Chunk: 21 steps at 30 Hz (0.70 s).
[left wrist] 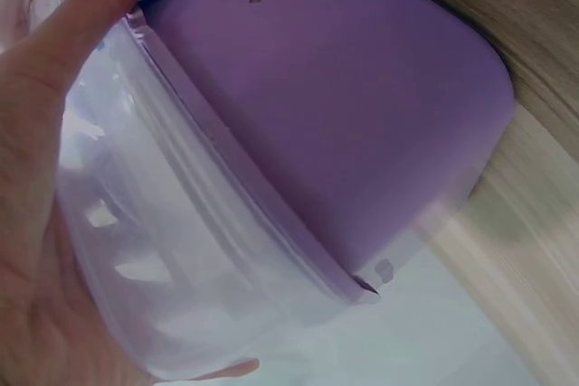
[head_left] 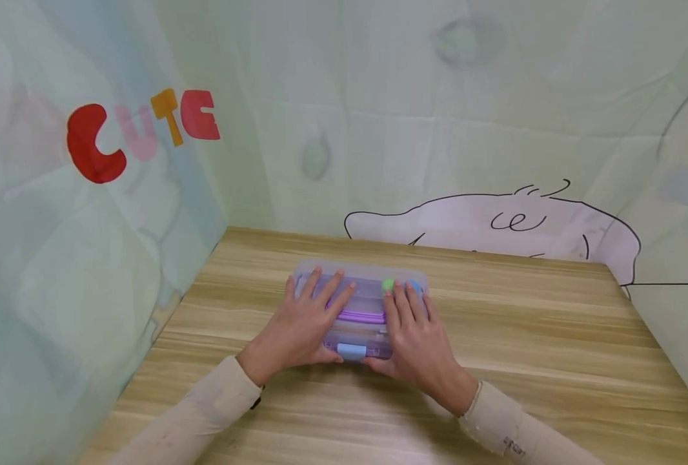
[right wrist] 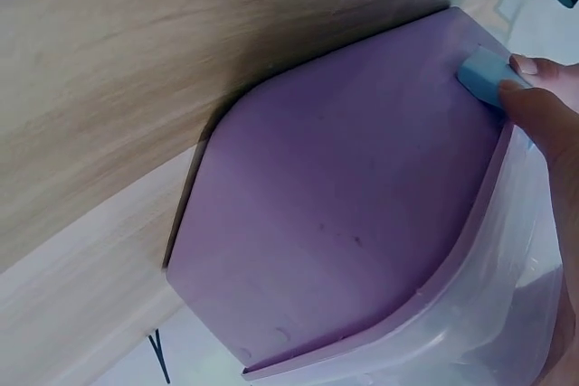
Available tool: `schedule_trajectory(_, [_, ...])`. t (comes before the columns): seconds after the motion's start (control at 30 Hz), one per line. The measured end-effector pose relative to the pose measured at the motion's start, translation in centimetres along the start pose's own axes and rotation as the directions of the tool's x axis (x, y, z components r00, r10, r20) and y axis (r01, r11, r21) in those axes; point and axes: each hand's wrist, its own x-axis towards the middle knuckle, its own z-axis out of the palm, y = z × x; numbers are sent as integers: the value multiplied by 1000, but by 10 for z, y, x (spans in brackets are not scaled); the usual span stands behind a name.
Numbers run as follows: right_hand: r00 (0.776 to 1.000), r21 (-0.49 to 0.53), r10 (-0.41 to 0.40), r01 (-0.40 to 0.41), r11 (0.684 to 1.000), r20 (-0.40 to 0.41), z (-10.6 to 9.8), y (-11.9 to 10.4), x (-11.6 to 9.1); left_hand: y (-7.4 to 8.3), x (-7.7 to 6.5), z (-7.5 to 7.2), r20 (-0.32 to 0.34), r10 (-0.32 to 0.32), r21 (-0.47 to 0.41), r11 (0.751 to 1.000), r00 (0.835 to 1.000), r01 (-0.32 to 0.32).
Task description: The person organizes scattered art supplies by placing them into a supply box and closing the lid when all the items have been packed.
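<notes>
A purple storage box [head_left: 355,298] with a translucent lid sits on the table, a light blue latch [head_left: 352,352] at its near side. Spread across the left part of the lid are the straight fingers of my left hand [head_left: 297,329]. My right hand [head_left: 419,339] lays its straight fingers over the right part. Both thumbs reach down to the near side; in the wrist views they press on the latch [right wrist: 484,77]. Through the lid show a green round thing [head_left: 387,285], a blue one [head_left: 415,285] partly covered by fingers, and a purple band [head_left: 361,317].
The wood-grain table [head_left: 524,342] extends around the box. Printed cloth walls stand at the left and back, with coloured letters [head_left: 91,145] on the left one and a white cartoon figure [head_left: 466,223] behind the table's far edge.
</notes>
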Motion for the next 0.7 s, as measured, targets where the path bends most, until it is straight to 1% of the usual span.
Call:
schedule_trajectory(0.1, [1000, 9, 6, -6, 1000, 1, -1, 0, 0, -1, 1, -3, 35, -15, -32, 999, 999, 16])
schedule_trajectory(0.17, [1000, 23, 8, -8, 1000, -2, -2, 1, 1, -2, 2, -5, 67, -25, -78, 997, 997, 30])
schedule_trajectory(0.27, [1000, 64, 10, -8, 998, -22, -3, 4, 1, -5, 2, -10, 112, -33, -166, 985, 993, 51])
schedule_trajectory(0.37, [999, 139, 21, -14, 990, -44, -4, 9, 2, -8, 4, -15, 120, -28, -220, 974, 992, 54])
schedule_trajectory(0.43, [999, 198, 37, -29, 980, -35, -6, 12, 2, -10, 6, -18, 110, -23, -232, 972, 994, 48])
schedule_trajectory(0.53, [997, 279, 70, -75, 957, 25, -8, 18, 4, -13, 10, -20, 87, -21, -255, 966, 996, 42])
schedule_trajectory(0.7, [980, 379, 117, -172, 909, 163, -13, 30, 6, -17, 19, -22, 96, -31, -333, 941, 995, 62])
